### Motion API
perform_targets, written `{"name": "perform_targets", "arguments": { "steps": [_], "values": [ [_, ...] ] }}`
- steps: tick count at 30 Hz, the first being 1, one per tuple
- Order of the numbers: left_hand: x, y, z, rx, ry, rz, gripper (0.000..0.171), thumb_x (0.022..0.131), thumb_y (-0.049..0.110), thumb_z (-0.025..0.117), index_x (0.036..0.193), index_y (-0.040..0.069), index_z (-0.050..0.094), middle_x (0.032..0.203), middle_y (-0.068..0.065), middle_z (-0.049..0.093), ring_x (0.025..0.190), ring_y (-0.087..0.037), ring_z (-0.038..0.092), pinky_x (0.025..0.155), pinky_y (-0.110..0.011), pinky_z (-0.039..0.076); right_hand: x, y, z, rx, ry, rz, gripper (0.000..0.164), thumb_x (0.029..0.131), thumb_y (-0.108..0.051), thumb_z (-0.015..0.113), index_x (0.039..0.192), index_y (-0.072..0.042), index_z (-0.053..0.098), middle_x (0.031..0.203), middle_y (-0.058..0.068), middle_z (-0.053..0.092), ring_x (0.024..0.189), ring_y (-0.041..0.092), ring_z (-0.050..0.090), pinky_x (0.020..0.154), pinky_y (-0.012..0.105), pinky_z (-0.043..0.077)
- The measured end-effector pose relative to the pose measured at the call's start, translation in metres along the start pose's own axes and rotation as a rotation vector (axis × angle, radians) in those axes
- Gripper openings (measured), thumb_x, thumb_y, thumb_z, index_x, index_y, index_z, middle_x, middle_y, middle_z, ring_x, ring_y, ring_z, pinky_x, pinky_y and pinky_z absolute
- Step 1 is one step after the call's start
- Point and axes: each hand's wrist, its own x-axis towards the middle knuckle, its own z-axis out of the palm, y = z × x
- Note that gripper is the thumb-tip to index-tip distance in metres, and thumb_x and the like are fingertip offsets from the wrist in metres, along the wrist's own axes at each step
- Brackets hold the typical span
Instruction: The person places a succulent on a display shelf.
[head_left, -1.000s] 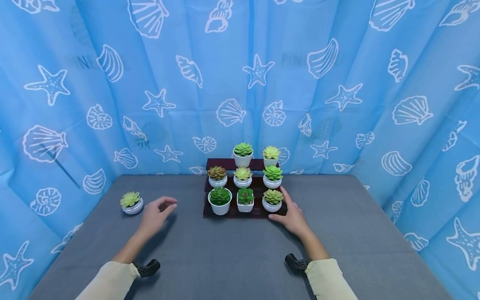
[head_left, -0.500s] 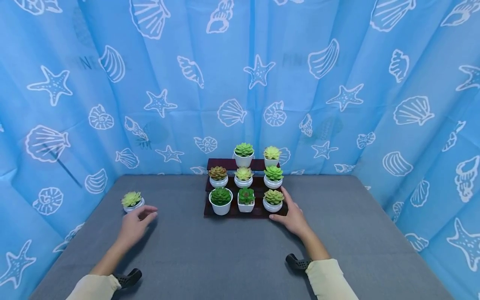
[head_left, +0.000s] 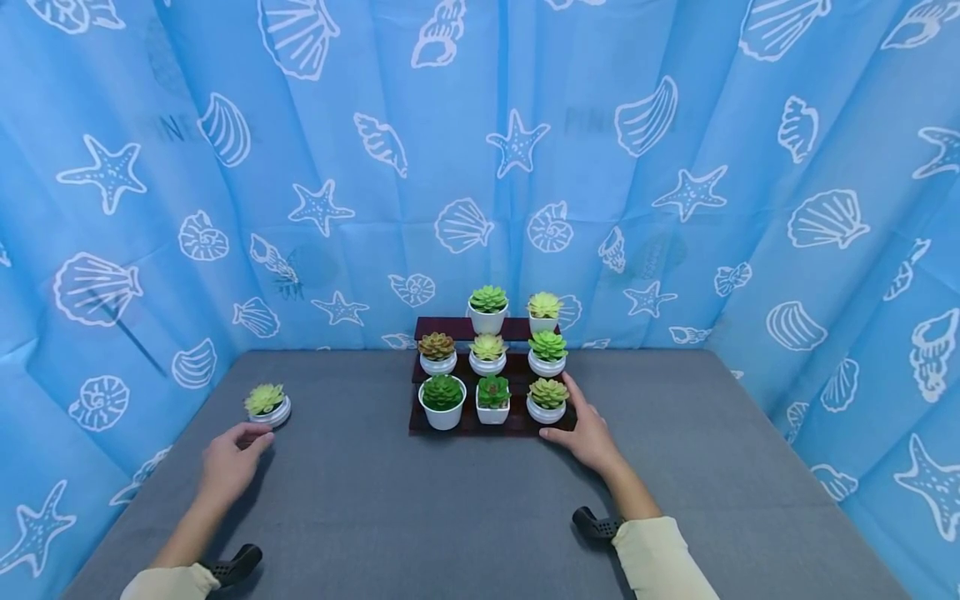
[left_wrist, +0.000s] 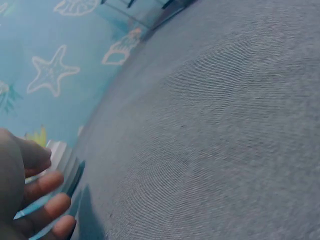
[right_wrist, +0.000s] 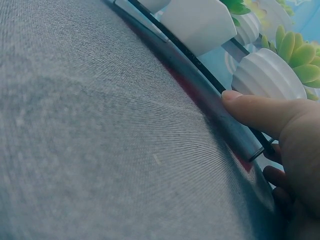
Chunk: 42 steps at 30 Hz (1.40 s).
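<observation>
A yellow-green succulent in a round white ribbed pot (head_left: pixel 269 407) stands alone on the table at the left. Just in front of it is my left hand (head_left: pixel 229 462), fingers loosely bent and nothing held; whether it touches the pot is unclear. In the left wrist view the ribbed pot (left_wrist: pixel 61 162) shows partly behind the fingers. My right hand (head_left: pixel 591 435) grips the lower right corner of a dark red tiered plant shelf (head_left: pixel 468 428). Its thumb (right_wrist: pixel 250 107) presses the shelf's front edge, beside a white ribbed pot (right_wrist: pixel 265 75), and other fingers curl at the end.
Several potted succulents stand on the shelf's three tiers, including a dark green one (head_left: pixel 442 407) at the front left. The top tier (head_left: pixel 441 328) is bare at its left end. A blue shell-print curtain (head_left: pixel 480 167) hangs behind the grey table (head_left: pixel 450 517).
My left hand has moved left and toward the front, passing before the lone succulent, which is visible again. The right hand has stayed at the shelf's corner.
</observation>
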Motion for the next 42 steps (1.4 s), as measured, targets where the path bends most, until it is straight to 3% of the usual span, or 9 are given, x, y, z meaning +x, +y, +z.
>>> {"name": "perform_targets", "arguments": {
  "steps": [6, 14, 22, 42],
  "values": [
    [0.006, -0.004, -0.008, -0.029, 0.006, -0.19, 0.036, 0.099, 0.023, 0.056, 0.123, -0.005, 0.057, 0.11, -0.025, 0.063, 0.098, -0.038, 0.058, 0.066, -0.037, 0.045, 0.0, 0.0, 0.0, 0.004, 0.005, 0.004, 0.105, 0.078, -0.028, 0.083, 0.157, -0.024, 0.014, 0.145, 0.021, 0.044, 0.133, 0.045, 0.034, 0.104, 0.065, 0.027],
    [0.013, -0.002, -0.007, -0.15, -0.009, -0.318, 0.066, 0.097, 0.03, 0.057, 0.146, -0.006, 0.03, 0.133, -0.03, 0.047, 0.117, -0.045, 0.049, 0.088, -0.056, 0.043, 0.0, 0.0, 0.0, -0.001, 0.008, -0.002, 0.105, 0.077, -0.028, 0.084, 0.157, -0.021, 0.015, 0.144, 0.021, 0.045, 0.132, 0.046, 0.035, 0.103, 0.067, 0.026],
    [0.019, 0.005, 0.002, -0.27, 0.014, -0.292, 0.081, 0.094, 0.028, 0.064, 0.152, -0.001, 0.016, 0.143, -0.03, 0.036, 0.126, -0.043, 0.041, 0.095, -0.054, 0.04, 0.0, 0.001, 0.001, -0.001, -0.003, -0.001, 0.105, 0.079, -0.029, 0.083, 0.157, -0.025, 0.014, 0.145, 0.021, 0.044, 0.134, 0.045, 0.034, 0.105, 0.066, 0.026],
    [0.041, 0.008, 0.021, -0.316, 0.092, -0.338, 0.083, 0.093, 0.028, 0.065, 0.153, -0.001, 0.016, 0.151, -0.03, 0.025, 0.134, -0.047, 0.031, 0.106, -0.058, 0.03, 0.001, 0.002, 0.001, -0.005, -0.001, -0.007, 0.104, 0.079, -0.03, 0.082, 0.157, -0.022, 0.014, 0.143, 0.021, 0.046, 0.132, 0.046, 0.035, 0.103, 0.066, 0.027]
  ]
}}
